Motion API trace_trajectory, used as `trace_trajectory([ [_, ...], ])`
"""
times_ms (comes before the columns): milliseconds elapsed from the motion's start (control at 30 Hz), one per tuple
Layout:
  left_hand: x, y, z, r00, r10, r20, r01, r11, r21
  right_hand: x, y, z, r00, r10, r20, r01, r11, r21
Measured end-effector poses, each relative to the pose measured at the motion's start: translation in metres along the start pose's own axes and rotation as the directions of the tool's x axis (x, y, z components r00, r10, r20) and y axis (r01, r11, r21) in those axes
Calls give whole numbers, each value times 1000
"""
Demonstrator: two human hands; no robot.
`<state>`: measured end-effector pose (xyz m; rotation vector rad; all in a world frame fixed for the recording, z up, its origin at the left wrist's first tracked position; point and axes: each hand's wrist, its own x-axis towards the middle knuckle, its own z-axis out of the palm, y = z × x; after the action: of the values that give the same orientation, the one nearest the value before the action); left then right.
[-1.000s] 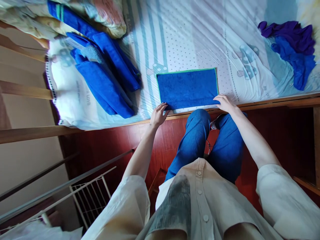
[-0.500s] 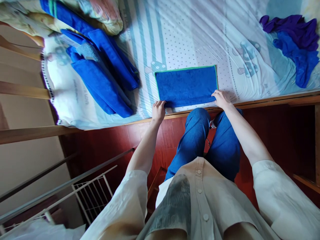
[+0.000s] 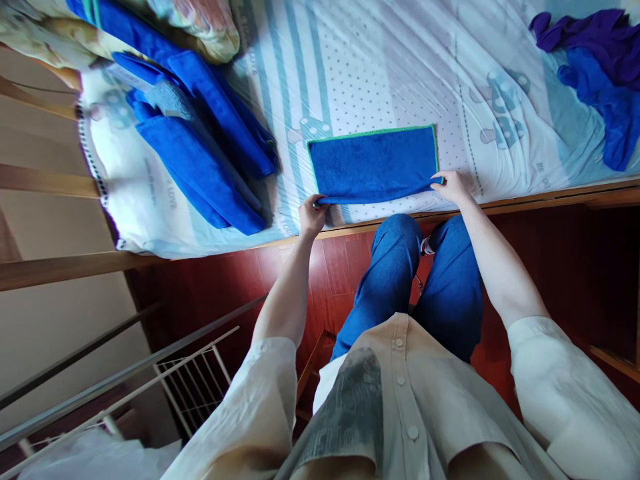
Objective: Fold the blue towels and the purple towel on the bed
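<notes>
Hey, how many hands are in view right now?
2. The left hand pinches the near left corner of the green-edged blue cloth; the right hand pinches its near right corner.

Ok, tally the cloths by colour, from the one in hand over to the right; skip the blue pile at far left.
Blue, green-edged cloth: 1, pinched by left hand and right hand
Blue crumpled cloth: 1
Purple crumpled cloth: 1
Total: 3
</notes>
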<state>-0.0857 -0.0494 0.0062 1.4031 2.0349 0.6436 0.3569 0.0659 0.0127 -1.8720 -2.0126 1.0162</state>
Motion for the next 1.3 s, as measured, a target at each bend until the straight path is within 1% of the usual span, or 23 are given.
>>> trace_trajectory([
  [100,3,-3,-1,998,-53,-45,50,996,-78,3,-1,-5,993,112,-37,-110,992,62],
  [200,3,-4,-4,996,-79,-38,75,991,-110,1,-3,-8,984,178,-7,-177,980,90],
  [400,-7,1,-9,990,-138,-18,138,990,-20,-6,-7,-11,968,250,26,-251,967,44],
  [600,-13,14,-14,985,-175,14,174,983,58,-4,-8,-9,954,297,25,-297,955,-7],
  [700,-14,18,-15,984,-176,15,175,981,86,-4,-7,-7,960,280,1,-280,959,-43],
  [833,-15,18,-14,987,-158,-8,158,983,96,-6,-9,-7,967,253,-40,-256,958,-132],
  [933,-16,15,-12,987,-159,-26,161,981,106,-9,-14,-8,961,275,-37,-277,943,-185],
  [1033,-15,13,-9,985,-170,-16,171,976,139,-12,-17,-10,953,303,-32,-301,922,-243],
  [1100,-14,13,-9,989,-145,7,142,977,160,-14,-18,-12,956,286,-56,-290,914,-282],
  [1133,-14,13,-9,994,-106,19,101,980,171,-16,-17,-14,962,264,-72,-273,918,-288],
  [1200,-15,14,-12,999,17,37,-24,980,198,-19,-18,-18,977,190,-94,-209,940,-270],
  [1300,-22,17,-21,979,189,74,-201,946,253,-25,-22,-24,995,42,-93,-64,966,-251],
])
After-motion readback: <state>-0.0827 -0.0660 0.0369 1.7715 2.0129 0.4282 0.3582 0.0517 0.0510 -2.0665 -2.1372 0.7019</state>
